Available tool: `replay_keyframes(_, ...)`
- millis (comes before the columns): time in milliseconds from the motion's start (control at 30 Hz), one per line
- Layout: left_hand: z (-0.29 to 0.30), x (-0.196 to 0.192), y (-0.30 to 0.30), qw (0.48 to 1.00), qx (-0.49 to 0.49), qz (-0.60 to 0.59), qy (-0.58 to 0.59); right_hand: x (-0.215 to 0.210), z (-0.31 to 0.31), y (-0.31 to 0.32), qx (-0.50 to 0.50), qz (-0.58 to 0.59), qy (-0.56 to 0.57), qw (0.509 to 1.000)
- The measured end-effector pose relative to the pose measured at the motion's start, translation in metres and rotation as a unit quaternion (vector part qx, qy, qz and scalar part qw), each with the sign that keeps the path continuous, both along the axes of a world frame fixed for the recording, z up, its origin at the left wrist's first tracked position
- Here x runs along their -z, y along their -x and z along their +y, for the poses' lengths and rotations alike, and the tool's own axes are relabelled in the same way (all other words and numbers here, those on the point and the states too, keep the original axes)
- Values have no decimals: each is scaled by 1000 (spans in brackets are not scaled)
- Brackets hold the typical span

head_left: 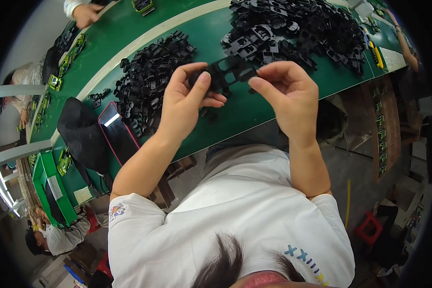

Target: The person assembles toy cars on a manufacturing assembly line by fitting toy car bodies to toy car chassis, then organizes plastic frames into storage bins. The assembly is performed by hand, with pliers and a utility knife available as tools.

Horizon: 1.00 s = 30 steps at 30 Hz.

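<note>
Near the middle of the frame, slightly above centre, both hands meet over the green work table (254,103). The left hand (187,98) has its fingers curled and its thumb pressed against a black plastic frame part (228,72), gripping that part's left end. The right hand (288,91) pinches the same part's right end between thumb and forefinger, the remaining fingers folded behind. The part spans the gap between the two hands, held above the table rather than resting on it, and it looks roughly level. Whether it is one piece or two pressed together cannot be told.

Just left of the left hand lies a heap of small black plastic parts (149,81), spread along the table toward the upper left. A larger heap of black frame parts (302,29) fills the upper right of the frame, just above the right hand and the held part. A few loose black pieces lie on the table below the left hand's fingers.

At the left centre, a black cap (81,137) sits on the table edge, with a dark phone in a red-edged case (117,132) touching its right side. A green bin (45,185) stands at the lower left. In the upper left corner another person's hand (86,14) rests on the table.
</note>
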State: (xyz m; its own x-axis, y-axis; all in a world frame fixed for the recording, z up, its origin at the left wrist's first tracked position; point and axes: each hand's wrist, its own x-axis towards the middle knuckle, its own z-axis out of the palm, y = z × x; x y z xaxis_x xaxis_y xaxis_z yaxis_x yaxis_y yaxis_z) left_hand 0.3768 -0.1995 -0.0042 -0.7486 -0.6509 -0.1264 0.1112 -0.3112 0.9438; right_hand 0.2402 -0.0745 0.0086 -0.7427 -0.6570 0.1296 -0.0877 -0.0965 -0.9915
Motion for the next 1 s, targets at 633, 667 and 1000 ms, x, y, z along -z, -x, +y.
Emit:
replay_keyframes(633, 20, 4, -3, 998, 34, 22, 56, 6, -1, -4, -18, 171, -8, 985)
replay_keyframes(667, 21, 4, -3, 996, 26, 14, 88, 7, -1, -5, -4, 270, -13, 963)
replay_keyframes(1000, 14, 3, -3, 997, 64, 35, -20, 8, -4, -5, -13, 99, 17, 995)
